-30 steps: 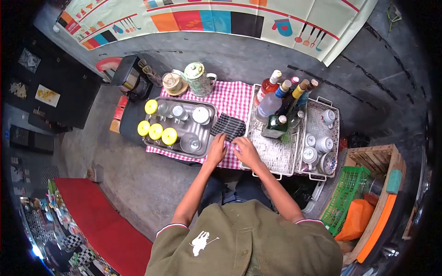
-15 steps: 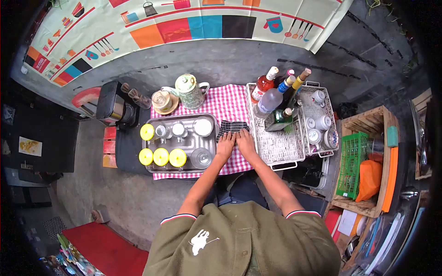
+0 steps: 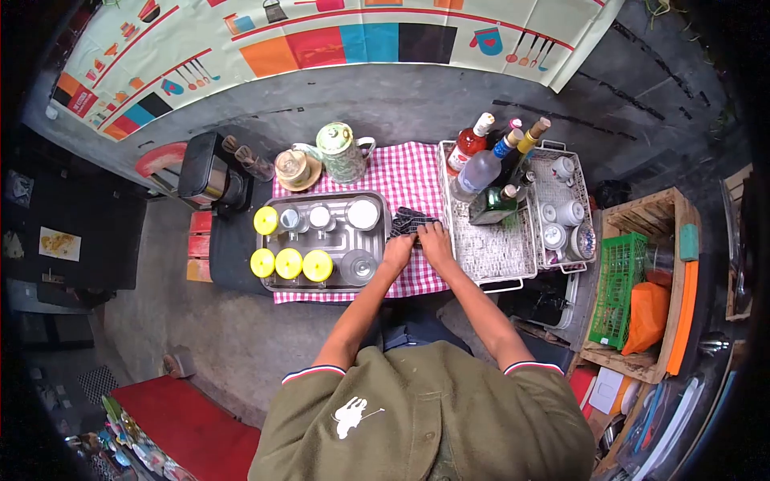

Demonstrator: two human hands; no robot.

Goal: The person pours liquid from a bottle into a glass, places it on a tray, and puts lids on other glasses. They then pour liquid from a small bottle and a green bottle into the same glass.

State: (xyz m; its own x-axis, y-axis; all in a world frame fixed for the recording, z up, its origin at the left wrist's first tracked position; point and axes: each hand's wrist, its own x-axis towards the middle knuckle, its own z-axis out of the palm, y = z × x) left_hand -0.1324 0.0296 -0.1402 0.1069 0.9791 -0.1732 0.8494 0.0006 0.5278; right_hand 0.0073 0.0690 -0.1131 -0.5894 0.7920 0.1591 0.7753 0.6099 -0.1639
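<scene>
A black checked cloth [image 3: 412,220] lies bunched on the pink-and-white gingham tablecloth [image 3: 409,172], between the metal tray and the white wicker tray. My left hand [image 3: 399,251] has its fingers closed on the cloth's near left part. Close beside it, my right hand [image 3: 435,244] grips the near right part, its fingers curled. The fingertips are partly hidden in the folds. Left of the hands, the metal tray [image 3: 329,276] carries glass jars, several with yellow lids [image 3: 318,265], and an upturned clear glass [image 3: 358,267].
The white wicker tray [image 3: 501,260] on the right holds several bottles [image 3: 480,172]; a second one beside it holds white cups [image 3: 570,212]. Behind the metal tray stand a green patterned pitcher [image 3: 341,156] and a glass jar [image 3: 293,168]. A wooden crate [image 3: 682,210] is at far right.
The cloth has gone from lying fairly flat to bunched up. My fingers have curled from resting flat on it to gripping it. The whole view has shifted slightly.
</scene>
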